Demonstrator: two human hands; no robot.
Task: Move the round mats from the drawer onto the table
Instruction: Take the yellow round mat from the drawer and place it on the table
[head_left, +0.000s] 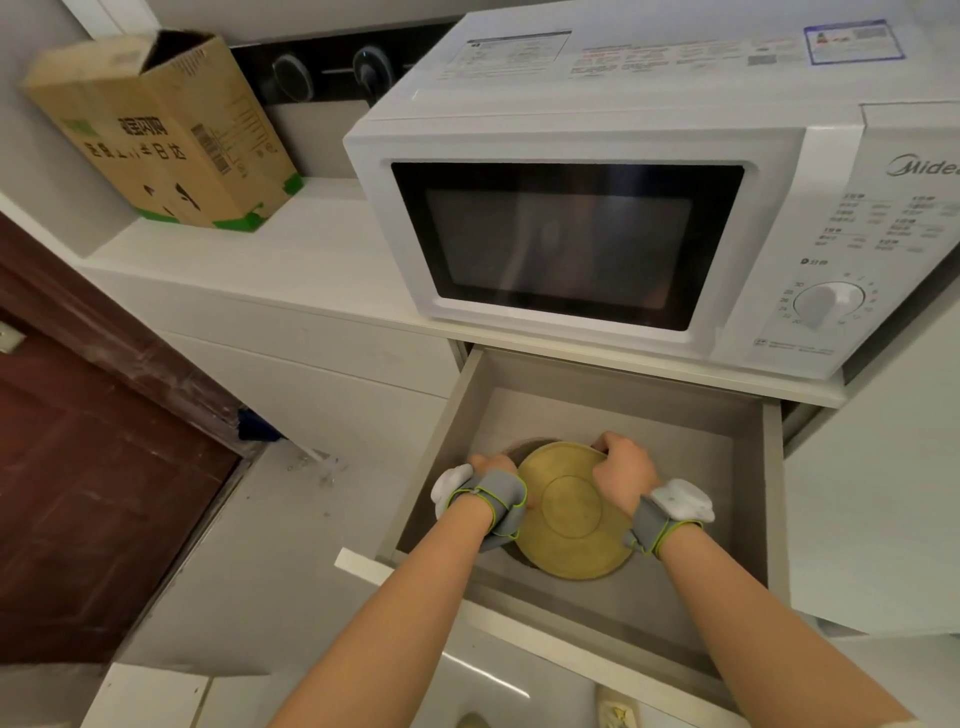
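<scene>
A round yellowish mat (571, 512) with an embossed inner circle sits inside the open grey drawer (696, 467), below the microwave. A darker edge shows under it at its far left and near rim, so there may be more mats beneath. My left hand (493, 465) curls around the mat's left rim. My right hand (623, 467) grips its far right rim. Both wrists wear grey straps with white sensor units. The white countertop (270, 260) lies above and to the left of the drawer.
A white microwave (649, 218) stands on the counter directly over the drawer. A tilted cardboard box (166, 130) sits at the counter's back left. A dark red door (78, 467) is at the left, pale floor tiles below.
</scene>
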